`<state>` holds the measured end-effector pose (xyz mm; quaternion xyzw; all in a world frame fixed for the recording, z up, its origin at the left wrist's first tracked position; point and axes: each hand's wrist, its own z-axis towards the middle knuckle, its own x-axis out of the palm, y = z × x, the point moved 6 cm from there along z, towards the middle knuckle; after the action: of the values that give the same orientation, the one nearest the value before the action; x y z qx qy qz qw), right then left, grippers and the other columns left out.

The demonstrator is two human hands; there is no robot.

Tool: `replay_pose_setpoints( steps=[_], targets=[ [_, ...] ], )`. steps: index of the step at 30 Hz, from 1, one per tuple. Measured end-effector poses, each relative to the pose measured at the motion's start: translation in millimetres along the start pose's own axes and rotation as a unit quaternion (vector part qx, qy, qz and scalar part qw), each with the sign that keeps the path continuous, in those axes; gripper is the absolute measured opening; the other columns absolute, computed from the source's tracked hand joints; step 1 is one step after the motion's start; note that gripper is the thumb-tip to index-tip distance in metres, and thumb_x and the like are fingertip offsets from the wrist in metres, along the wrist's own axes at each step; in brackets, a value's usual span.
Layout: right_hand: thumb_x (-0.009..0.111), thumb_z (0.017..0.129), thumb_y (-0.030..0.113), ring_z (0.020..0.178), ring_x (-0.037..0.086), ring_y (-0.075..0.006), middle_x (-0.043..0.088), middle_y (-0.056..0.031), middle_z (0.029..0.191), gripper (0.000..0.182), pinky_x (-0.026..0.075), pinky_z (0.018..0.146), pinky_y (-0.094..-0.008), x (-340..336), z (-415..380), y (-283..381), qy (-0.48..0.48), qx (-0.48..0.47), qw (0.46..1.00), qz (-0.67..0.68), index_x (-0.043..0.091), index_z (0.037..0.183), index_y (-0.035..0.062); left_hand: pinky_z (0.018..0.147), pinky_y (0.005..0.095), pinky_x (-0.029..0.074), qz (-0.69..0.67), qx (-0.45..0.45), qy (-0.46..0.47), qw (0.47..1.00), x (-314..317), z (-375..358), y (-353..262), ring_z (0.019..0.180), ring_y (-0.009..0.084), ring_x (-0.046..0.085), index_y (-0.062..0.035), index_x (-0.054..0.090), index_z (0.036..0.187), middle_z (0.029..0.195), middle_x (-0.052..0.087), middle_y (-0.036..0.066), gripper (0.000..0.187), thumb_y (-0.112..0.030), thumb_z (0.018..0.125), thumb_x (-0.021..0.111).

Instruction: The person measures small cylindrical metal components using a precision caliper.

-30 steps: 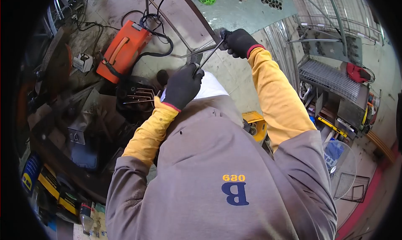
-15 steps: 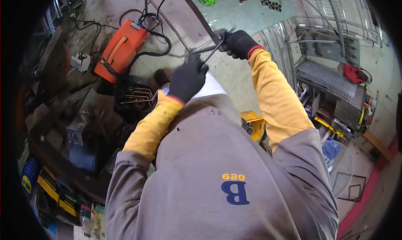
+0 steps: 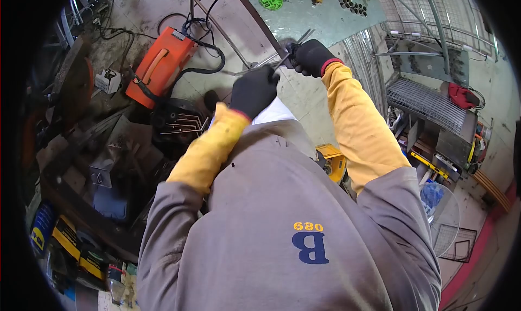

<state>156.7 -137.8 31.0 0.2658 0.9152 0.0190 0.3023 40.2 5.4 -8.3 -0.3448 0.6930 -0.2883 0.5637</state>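
Observation:
My left hand (image 3: 255, 91), in a black glove, is closed round one end of a thin metal rod (image 3: 284, 59). The rod slants up and right, past the corner of the table (image 3: 325, 26); its kind is too small to tell. My right hand (image 3: 313, 57), also in a black glove, is closed at that corner, right beside the rod. What its fingers grip is dark and mostly hidden. Both forearms wear yellow sleeves.
An orange welding machine (image 3: 163, 67) with black cables stands on the floor at the left. Short tube pieces (image 3: 355, 8) lie on the table. A wire-mesh rack (image 3: 426, 102) stands at the right. Close to my body is a yellow tool (image 3: 332, 162).
My left hand has moved up and right, toward my right hand. The rod has slid the same way, its far tip reaching further past the corner. My right hand has barely moved.

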Motion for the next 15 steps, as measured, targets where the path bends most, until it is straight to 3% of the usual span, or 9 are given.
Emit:
replay_pose_setpoints(
  steps=[1,2,7,11,14,15],
  targets=[
    [0.062,0.105,0.039,0.051,0.062,-0.0179,0.067,-0.0082,0.066,0.046,0.050,0.050,-0.0336,-0.9,-0.4,1.4,-0.004,-0.005,1.000,-0.013,0.072,0.081,0.0007,0.069,0.0551,0.053,0.034,0.055,-0.028,0.998,3.8,17.6,-2.7,0.081,0.0432,0.071,-0.0117,0.067,0.101,0.083,0.072,0.021,0.022,-0.033,0.100,0.062],
    [0.062,0.105,0.039,0.051,0.062,-0.0179,0.067,-0.0082,0.066,0.046,0.050,0.050,-0.0336,-2.9,-1.7,2.0,-0.006,-0.005,1.000,-0.015,0.072,0.081,0.0007,0.068,0.0555,0.053,0.023,0.073,-0.039,0.996,6.2,28.8,-12.4,0.081,0.0431,0.071,-0.0115,0.068,0.102,0.082,0.072,0.020,0.022,-0.032,0.098,0.063],
    [0.064,0.099,0.020,0.052,0.063,-0.0170,0.067,-0.0082,0.066,0.028,0.049,0.050,-0.0329,0.6,4.1,-2.7,0.025,-0.001,1.000,0.001,0.072,0.080,0.0012,0.073,0.0569,0.052,-0.055,0.013,0.000,0.998,6.3,8.2,-8.1,0.084,0.0453,0.070,-0.0082,0.067,0.103,0.087,0.072,0.024,0.026,-0.034,0.101,0.060],
    [0.059,0.105,0.025,0.053,0.063,-0.0165,0.070,-0.0086,0.069,0.036,0.048,0.049,-0.0325,1.3,-4.5,-0.7,0.023,0.000,0.999,0.030,0.073,0.080,0.0020,0.076,0.0567,0.053,-0.114,-0.038,0.041,0.992,10.9,-22.2,7.8,0.088,0.0459,0.070,-0.0073,0.068,0.109,0.092,0.072,0.026,0.031,-0.036,0.103,0.057],
    [0.057,0.107,0.026,0.053,0.062,-0.0165,0.070,-0.0077,0.070,0.038,0.048,0.049,-0.0318,-1.3,-11.3,5.3,0.003,-0.011,1.000,-0.009,0.073,0.081,0.0017,0.073,0.0548,0.053,0.030,0.036,0.009,0.999,8.4,23.0,-7.0,0.085,0.0425,0.071,-0.0089,0.067,0.105,0.088,0.072,0.021,0.026,-0.034,0.101,0.061],
    [0.058,0.106,0.025,0.053,0.062,-0.0163,0.070,-0.0076,0.070,0.037,0.048,0.049,-0.0313,-0.9,-12.3,9.1,0.045,-0.030,0.998,-0.043,0.073,0.082,0.0018,0.072,0.0549,0.053,0.018,0.056,-0.015,0.998,12.1,32.2,-12.0,0.084,0.0426,0.071,-0.0090,0.067,0.104,0.086,0.072,0.020,0.026,-0.034,0.101,0.061]
  ],
)
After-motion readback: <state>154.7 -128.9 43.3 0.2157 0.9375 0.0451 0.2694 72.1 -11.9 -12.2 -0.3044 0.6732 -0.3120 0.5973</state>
